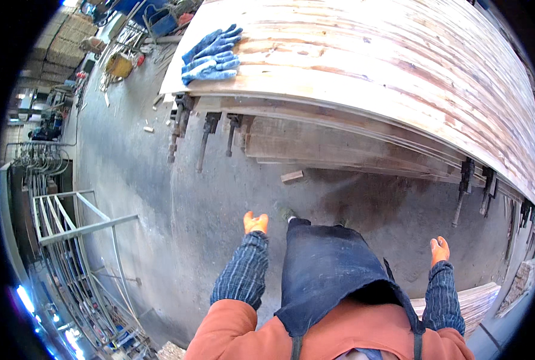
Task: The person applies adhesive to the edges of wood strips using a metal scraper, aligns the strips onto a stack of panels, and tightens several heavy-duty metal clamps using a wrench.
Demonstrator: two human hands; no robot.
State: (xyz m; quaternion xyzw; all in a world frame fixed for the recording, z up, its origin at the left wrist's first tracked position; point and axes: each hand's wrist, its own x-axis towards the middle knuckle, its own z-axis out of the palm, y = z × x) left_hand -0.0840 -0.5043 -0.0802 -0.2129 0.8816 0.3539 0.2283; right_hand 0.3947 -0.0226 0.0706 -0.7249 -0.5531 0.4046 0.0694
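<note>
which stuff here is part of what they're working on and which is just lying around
In hand, likely:
- left hand and right hand, both empty, hanging before the bench
- large plywood sheet
- clamps under its edge

Lying about:
- blue gloves on the sheet's corner
- small wood offcut on the floor
- metal rack

Rough streaked wood panel [399,66] — cloth gloves [212,55]

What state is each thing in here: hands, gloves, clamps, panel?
Left hand: empty, hanging over the floor.
Right hand: empty, hanging at the side.
Gloves: blue, off, lying on the panel's corner.
Panel: lying flat on a stack of boards.
Clamps: fixed along the stack's edge, screws hanging down.
Wood block: loose on the floor.
</note>
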